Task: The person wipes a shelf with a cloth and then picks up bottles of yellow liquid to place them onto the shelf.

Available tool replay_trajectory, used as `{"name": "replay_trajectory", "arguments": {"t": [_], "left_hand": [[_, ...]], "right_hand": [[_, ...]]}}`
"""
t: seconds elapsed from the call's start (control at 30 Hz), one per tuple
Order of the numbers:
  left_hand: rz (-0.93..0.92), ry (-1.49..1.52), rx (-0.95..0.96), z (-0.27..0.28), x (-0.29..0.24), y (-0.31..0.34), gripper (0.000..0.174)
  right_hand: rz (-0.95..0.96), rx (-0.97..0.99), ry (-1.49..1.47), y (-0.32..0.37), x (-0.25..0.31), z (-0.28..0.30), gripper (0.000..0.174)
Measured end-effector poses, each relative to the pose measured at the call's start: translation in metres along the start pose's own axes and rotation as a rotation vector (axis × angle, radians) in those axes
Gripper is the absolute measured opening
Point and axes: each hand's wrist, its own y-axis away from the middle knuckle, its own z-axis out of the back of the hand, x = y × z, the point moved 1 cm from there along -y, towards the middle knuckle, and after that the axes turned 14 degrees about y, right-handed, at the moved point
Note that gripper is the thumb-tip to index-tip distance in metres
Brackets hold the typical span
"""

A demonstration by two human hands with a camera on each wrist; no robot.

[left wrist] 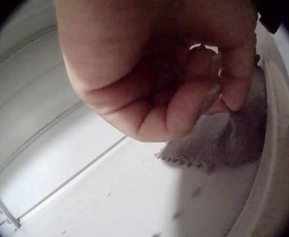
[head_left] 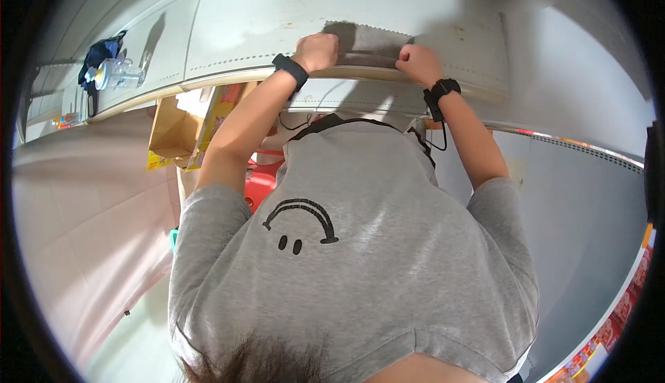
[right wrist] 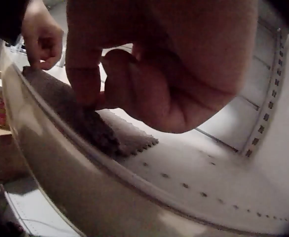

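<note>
A grey-brown cloth (head_left: 374, 40) with a zigzag edge lies on the white shelf, along its front lip. The left hand (head_left: 317, 51) pinches the cloth's left end between thumb and fingers; in the left wrist view this hand (left wrist: 159, 79) covers part of the cloth (left wrist: 218, 140). At the other end, the right hand (head_left: 420, 64) pinches the near edge. From the right wrist view, the right hand (right wrist: 159, 69) has thumb and fingertip together on the cloth (right wrist: 60, 94), which is folded over itself near the lip.
A clear bottle (head_left: 125, 74) and a dark blue item (head_left: 100, 51) stand at the shelf's left. Below the shelf are an open cardboard box (head_left: 172, 130) and something red (head_left: 260, 183). The shelf's raised front lip (right wrist: 110, 173) runs beside the hands. Red packages (head_left: 623, 307) are at the lower right.
</note>
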Motion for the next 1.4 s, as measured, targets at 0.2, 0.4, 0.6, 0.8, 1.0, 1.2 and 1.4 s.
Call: {"name": "replay_trajectory", "arguments": {"t": [0.2, 0.4, 0.6, 0.8, 1.0, 1.2, 1.4], "left_hand": [[0.039, -0.007, -0.049, 0.040, 0.100, 0.036, 0.017], [0.154, -0.050, -0.085, 0.082, 0.181, 0.075, 0.016], [0.312, -0.086, -0.108, 0.113, 0.240, 0.110, 0.019], [0.415, -0.101, -0.172, 0.126, 0.277, 0.119, 0.020], [0.393, -0.073, -0.175, 0.133, 0.271, 0.106, 0.020], [0.258, -0.076, -0.130, 0.123, 0.230, 0.052, 0.020], [0.075, -0.117, 0.042, 0.103, 0.145, -0.020, 0.018]], "right_hand": [[0.057, 0.064, -0.019, -0.045, 0.106, -0.009, 0.017], [0.108, 0.063, -0.009, -0.078, 0.209, -0.016, 0.015], [0.222, 0.044, -0.038, -0.093, 0.285, -0.030, 0.019], [0.261, -0.048, 0.054, -0.110, 0.333, -0.031, 0.018], [0.211, -0.039, 0.073, -0.115, 0.325, -0.020, 0.019], [0.038, -0.029, 0.085, -0.120, 0.262, -0.013, 0.020], [-0.106, -0.074, 0.057, -0.109, 0.157, -0.011, 0.017]]}}
